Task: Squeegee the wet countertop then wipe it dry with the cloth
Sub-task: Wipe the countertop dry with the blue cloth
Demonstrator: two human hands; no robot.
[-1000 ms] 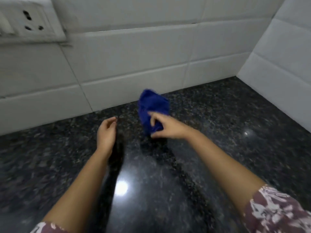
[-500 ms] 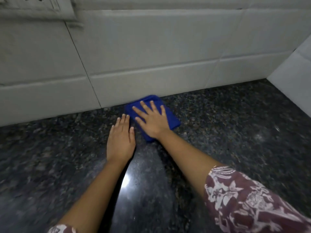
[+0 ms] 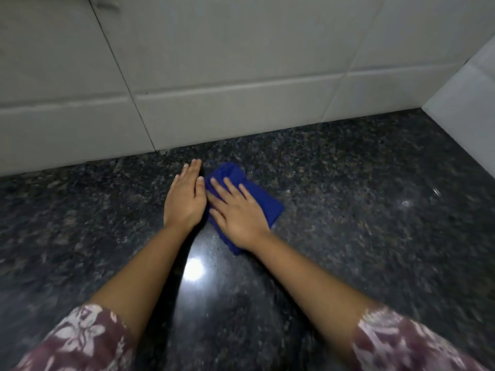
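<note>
Two hands, one cloth (image 3: 265, 204), one countertop (image 3: 375, 210): drying step.

Nearest, at the countertop's front edge: two floral-print sleeves (image 3: 80, 336), bare forearms reaching toward the back edge, a lamp glare (image 3: 194, 269) on the dark speckled stone between them. Mid-counter: left hand (image 3: 184, 202), palm down on bare stone, fingers straight and pressed together, touching the cloth's left side. Right hand (image 3: 238, 215), palm down on the cloth, fingers spread and flat, pressing rather than pinching. Cloth: blue, folded and bunched, lying toward the back edge, well apart from the right-hand corner. Farthest: white tiled wall (image 3: 214, 62) along the back and right edges. No squeegee was in view; judged to be the wiping stage. Next move probably called for firm downward pressure and overlapping sweeps across the unwiped stone, out toward the right corner.
</note>
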